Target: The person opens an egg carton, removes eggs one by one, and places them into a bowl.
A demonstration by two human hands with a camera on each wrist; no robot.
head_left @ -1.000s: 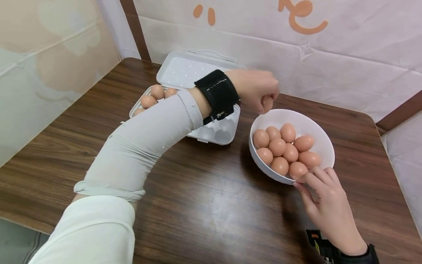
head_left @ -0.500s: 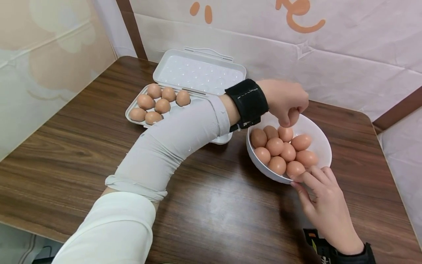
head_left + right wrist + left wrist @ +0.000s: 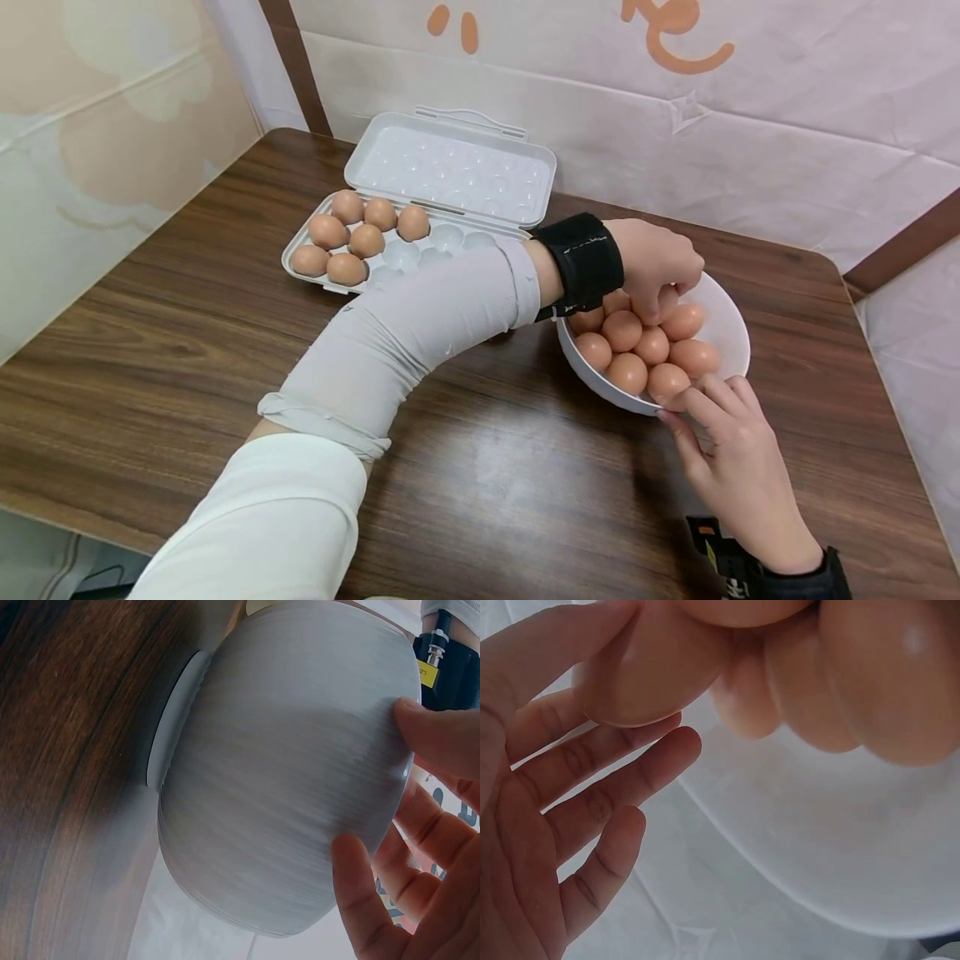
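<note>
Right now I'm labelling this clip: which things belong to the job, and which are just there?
In use: left hand reaching among the eggs; bowl, steadied by right hand; tray.
Just there: table; wall sheet.

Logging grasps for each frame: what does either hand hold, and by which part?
Left hand closes on an egg from above; right hand steadies the bowl by its near rim.

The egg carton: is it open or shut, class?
Open. The egg carton has its lid folded back, showing six eggs and empty cups.
</note>
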